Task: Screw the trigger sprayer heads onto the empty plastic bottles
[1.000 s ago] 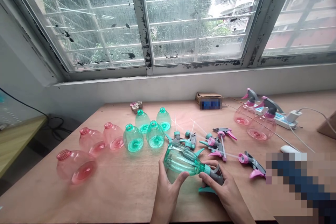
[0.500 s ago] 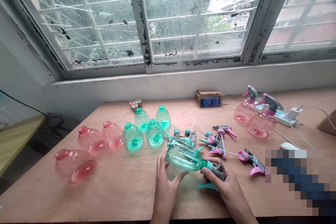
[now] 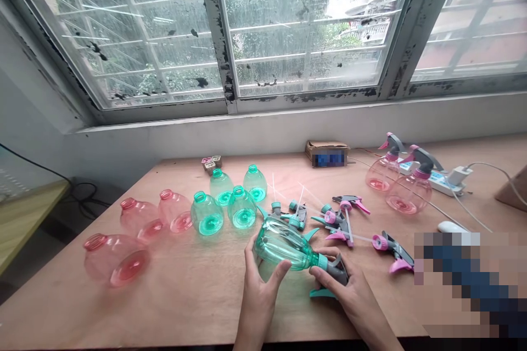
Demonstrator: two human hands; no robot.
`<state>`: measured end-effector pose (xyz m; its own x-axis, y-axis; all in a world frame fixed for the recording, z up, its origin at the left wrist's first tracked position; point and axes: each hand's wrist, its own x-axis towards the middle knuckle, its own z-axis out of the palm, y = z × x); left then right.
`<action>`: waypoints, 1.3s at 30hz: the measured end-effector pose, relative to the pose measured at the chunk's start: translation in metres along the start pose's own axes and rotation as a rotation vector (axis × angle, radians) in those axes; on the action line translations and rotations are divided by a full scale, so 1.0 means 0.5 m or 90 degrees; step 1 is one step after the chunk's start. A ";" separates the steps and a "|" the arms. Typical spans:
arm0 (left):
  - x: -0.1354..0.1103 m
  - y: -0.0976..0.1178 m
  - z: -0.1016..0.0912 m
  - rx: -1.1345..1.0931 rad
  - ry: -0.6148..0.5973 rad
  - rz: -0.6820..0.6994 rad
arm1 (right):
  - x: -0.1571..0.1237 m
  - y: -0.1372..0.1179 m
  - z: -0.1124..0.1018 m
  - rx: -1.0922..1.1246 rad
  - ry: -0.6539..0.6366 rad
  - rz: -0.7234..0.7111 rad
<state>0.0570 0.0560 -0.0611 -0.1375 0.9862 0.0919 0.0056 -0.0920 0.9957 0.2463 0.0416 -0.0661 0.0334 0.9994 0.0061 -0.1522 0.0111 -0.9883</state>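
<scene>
A clear green spray bottle (image 3: 284, 244) lies tilted above the wooden table (image 3: 185, 296), its base pointing up and left. My left hand (image 3: 259, 288) wraps round the bottle's body from below. My right hand (image 3: 348, 293) grips the grey and teal trigger head (image 3: 335, 274) fitted on the bottle's neck. Just behind lie loose trigger heads, teal ones (image 3: 290, 214) and pink ones (image 3: 343, 216), with thin white dip tubes.
Several empty green bottles (image 3: 224, 203) and three pink bottles (image 3: 140, 230) lie to the left. Two pink bottles with trigger heads (image 3: 401, 184) stand at the right by a power strip (image 3: 440, 181). A small cardboard box (image 3: 327, 153) sits under the window. A blurred patch covers the lower right.
The green bottle has turned slightly in my hands and its base has tipped a little more upward. Both hands keep their hold. The view has shifted slightly.
</scene>
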 end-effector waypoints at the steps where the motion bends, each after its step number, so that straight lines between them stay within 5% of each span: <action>1: 0.001 -0.002 0.000 -0.001 0.001 0.004 | 0.001 0.002 -0.001 0.003 0.007 0.000; 15: 0.000 0.009 0.001 0.036 -0.002 -0.012 | 0.004 0.006 -0.001 0.015 0.002 -0.011; 22: -0.004 0.029 0.013 -0.025 0.066 -0.014 | 0.003 0.004 0.003 -0.010 0.003 -0.020; 28: 0.002 0.029 0.004 0.029 -0.017 0.010 | 0.006 0.008 0.000 0.008 0.039 -0.011; 39: -0.006 0.032 0.004 0.058 -0.005 -0.009 | 0.003 0.015 -0.004 -0.015 0.027 -0.019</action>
<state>0.0593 0.0520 -0.0456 -0.1308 0.9884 0.0778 0.0940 -0.0657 0.9934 0.2474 0.0432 -0.0738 0.0793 0.9964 0.0291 -0.1275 0.0391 -0.9911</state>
